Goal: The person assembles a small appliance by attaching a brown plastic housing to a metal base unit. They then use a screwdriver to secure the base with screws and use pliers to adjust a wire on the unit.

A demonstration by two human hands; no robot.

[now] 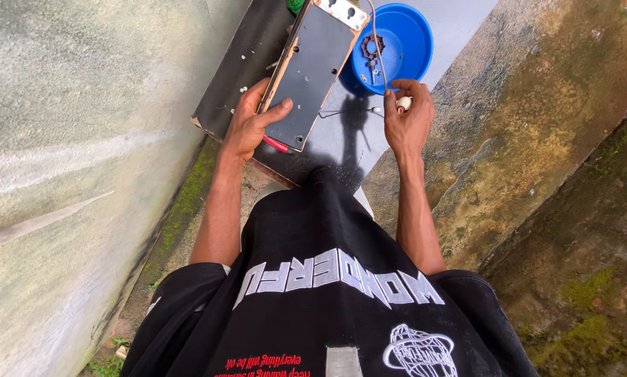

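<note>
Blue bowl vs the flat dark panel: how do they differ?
The blue bowl is round, open and holds small metal parts; the dark panel is flat, rectangular and tan-edged. The left hand grips the panel; the bowl is untouched, beside the right hand. Both sit on the dark board.

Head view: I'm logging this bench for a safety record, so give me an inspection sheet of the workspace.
Surface: dark board, bare in front, set between rough walls.
Job's things: flat dark panel with tan edge, tilted up; small white-tipped tool.
Clutter: blue bowl holding small metal parts; white specks on the board.
Hands: left hand grips the panel's lower edge; right hand pinches the tool in its fingers.
Cables: thin grey wire runs from the panel's top to the right hand.
Surroundings: mossy concrete wall.
</note>
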